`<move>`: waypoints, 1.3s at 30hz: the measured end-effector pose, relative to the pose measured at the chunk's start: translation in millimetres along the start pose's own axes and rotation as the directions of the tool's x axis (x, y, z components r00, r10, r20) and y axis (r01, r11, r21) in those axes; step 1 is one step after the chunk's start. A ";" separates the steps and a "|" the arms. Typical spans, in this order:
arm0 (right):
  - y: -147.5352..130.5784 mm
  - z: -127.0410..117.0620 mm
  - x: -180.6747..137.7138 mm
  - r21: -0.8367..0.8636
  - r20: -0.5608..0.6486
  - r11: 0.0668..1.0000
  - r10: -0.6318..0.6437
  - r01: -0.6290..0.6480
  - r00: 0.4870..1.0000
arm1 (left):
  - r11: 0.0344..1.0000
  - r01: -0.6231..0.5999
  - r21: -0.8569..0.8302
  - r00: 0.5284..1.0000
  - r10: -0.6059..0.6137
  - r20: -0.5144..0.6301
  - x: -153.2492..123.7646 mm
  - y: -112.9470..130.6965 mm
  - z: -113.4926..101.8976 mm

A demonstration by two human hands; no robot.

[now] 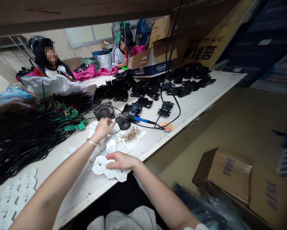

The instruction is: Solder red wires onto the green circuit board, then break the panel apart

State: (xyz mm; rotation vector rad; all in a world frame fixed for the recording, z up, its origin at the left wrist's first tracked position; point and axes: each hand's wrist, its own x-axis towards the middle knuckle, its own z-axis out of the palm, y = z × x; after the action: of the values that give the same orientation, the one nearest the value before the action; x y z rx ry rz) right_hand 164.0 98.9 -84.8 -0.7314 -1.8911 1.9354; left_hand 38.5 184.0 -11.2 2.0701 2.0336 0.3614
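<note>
My right hand (pixel 121 160) grips a white circuit board panel (pixel 100 164) with scalloped edges and small holes, thumb on top, at the table's front edge. My left hand (pixel 103 128) is further back with its fingers curled, beside white board pieces (pixel 115 128) and the black soldering iron stand (pixel 123 123). What its fingertips hold, if anything, is hidden. Between the hands lies a small white board (pixel 111 146). Tiny brownish parts (pixel 131 135) are heaped on a white sheet to the right of it. A soldering iron (pixel 143 119) with a blue handle rests in the stand.
A small fan (pixel 104 111) stands behind my left hand. Black cables (pixel 21 140) with green circuit boards (pixel 73 119) cover the left; white panels (pixel 16 198) lie front left. Black housings (pixel 143 86) spread across the back. Two co-workers sit beyond. A carton (pixel 232 179) stands lower right.
</note>
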 end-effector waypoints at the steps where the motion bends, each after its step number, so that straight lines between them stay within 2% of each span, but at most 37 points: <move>1: -0.5 -0.8 -0.5 0.005 -0.004 1.000 -0.008 0.008 1.000 | 0.997 -0.044 -0.060 0.998 0.047 0.036 -13.4 -7.0 -10.2; 3: -2.7 -3.0 -1.0 0.003 -0.008 1.000 -0.016 0.016 1.000 | 0.962 -0.100 -0.254 0.975 0.146 0.168 -46.0 -26.0 -28.0; 5: -6.6 -5.8 -0.7 -0.052 -0.014 0.998 -0.019 0.018 1.000 | 0.898 -0.006 -0.439 0.920 0.177 0.349 -79.9 -46.6 -37.4; 7: -12.8 -8.4 0.9 -0.167 -0.037 0.986 -0.025 0.019 0.999 | 0.842 0.097 -0.531 0.900 0.154 0.409 -107.7 -62.7 -36.4; 10: -25.5 -7.6 5.5 -0.388 -0.097 0.920 0.019 -0.056 0.995 | 0.828 0.139 -0.543 0.953 0.037 0.300 -130.8 -73.2 -21.8; 13: -38.6 5.4 12.6 -0.586 -0.207 0.787 0.087 -0.195 0.974 | 0.890 0.174 -0.422 0.981 -0.122 0.148 -139.6 -71.0 -5.9; 17: -51.6 33.6 22.0 -0.688 -0.322 0.668 0.071 -0.285 0.944 | 0.952 0.209 -0.222 0.964 -0.239 -0.114 -149.1 -67.1 6.0; 18: -54.4 37.8 22.9 -0.700 -0.340 0.650 0.062 -0.296 0.938 | 0.951 0.214 -0.222 0.957 -0.249 -0.146 -151.9 -68.7 6.9; 20: -60.1 38.6 21.6 -0.715 -0.338 0.635 0.053 -0.293 0.940 | 0.919 0.198 -0.340 0.956 -0.257 -0.139 -157.8 -75.8 5.5; 21: -62.8 35.4 19.2 -0.699 -0.326 0.660 0.051 -0.277 0.944 | 0.875 0.180 -0.449 0.961 -0.254 -0.109 -160.8 -80.7 3.0; 23: -66.9 25.7 11.9 -0.580 -0.321 0.777 0.057 -0.244 0.945 | 0.713 0.161 -0.683 0.966 -0.255 -0.038 -166.8 -91.0 -5.0; 25: -66.9 19.1 4.0 -0.321 -0.304 0.923 0.109 -0.209 0.946 | 0.529 0.174 -0.830 0.959 -0.281 0.022 -172.9 -98.7 -14.6; 27: -61.6 21.5 -1.7 -0.012 -0.220 0.989 0.143 -0.149 0.965 | 0.408 0.194 -0.892 0.944 -0.324 0.057 -179.5 -102.1 -22.6; 30: -46.9 37.6 -5.7 0.304 -0.111 0.953 0.052 -0.016 0.992 | 0.290 0.219 -0.932 0.941 -0.317 0.122 -189.5 -101.9 -27.0; 33: -34.2 49.9 -8.5 0.427 -0.055 0.904 -0.015 0.037 0.998 | 0.173 0.295 -0.940 0.942 -0.215 0.256 -196.7 -101.5 -21.4; 35: -29.4 50.8 -9.7 0.487 -0.013 0.873 -0.033 0.035 0.999 | 0.056 0.350 -0.935 0.927 -0.163 0.338 -198.7 -101.5 -13.8; 37: -26.5 47.9 -9.0 0.527 -0.016 0.849 -0.043 0.045 0.999 | -0.050 0.362 -0.931 0.919 -0.151 0.365 -198.8 -100.7 -5.8; 38: -25.2 46.0 -7.9 0.520 -0.022 0.853 -0.033 0.040 0.999 | -0.054 0.350 -0.935 0.921 -0.162 0.354 -198.5 -100.0 -2.5; 39: -24.0 44.5 -6.4 0.493 -0.029 0.869 -0.009 0.023 1.000 | -0.003 0.327 -0.945 0.927 -0.194 0.321 -198.1 -99.0 -0.1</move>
State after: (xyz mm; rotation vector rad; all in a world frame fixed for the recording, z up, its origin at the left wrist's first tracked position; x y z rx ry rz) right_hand 141.0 60.2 -61.0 -0.5708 -1.2820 2.2494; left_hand -57.9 -12.0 -47.6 0.6907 1.2169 1.1642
